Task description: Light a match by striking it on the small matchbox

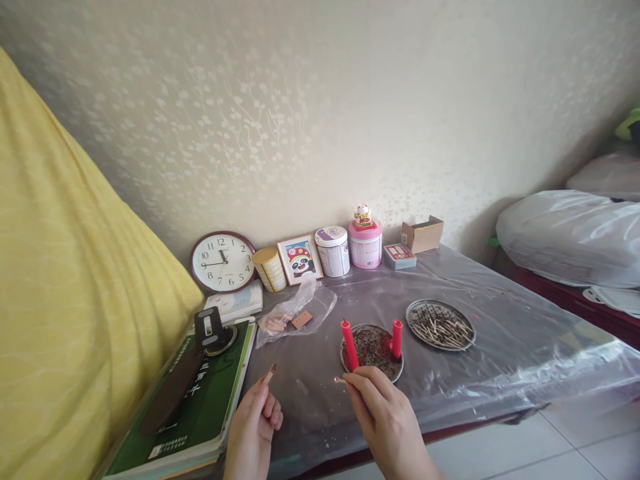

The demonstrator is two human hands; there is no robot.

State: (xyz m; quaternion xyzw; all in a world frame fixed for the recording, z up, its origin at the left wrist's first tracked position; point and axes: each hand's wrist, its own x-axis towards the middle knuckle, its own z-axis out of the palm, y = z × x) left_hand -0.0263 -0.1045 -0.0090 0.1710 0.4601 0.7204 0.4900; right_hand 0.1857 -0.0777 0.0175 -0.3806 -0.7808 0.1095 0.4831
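My left hand pinches a small matchbox, its dark striking side showing and much of it hidden by the fingers. Between the thumb and forefinger of my right hand is a match, its tip bright and pointing left; I cannot tell whether it is burning. Just beyond that hand, two red candles stand on a round metal plate covered in dark residue, and no flame shows on either. A second round plate to the right holds many used matches.
A clear plastic bag with small boxes lies behind my left hand. Green books are stacked at the left beside a yellow curtain. Along the wall stand a clock, tins, a picture frame and a cardboard box.
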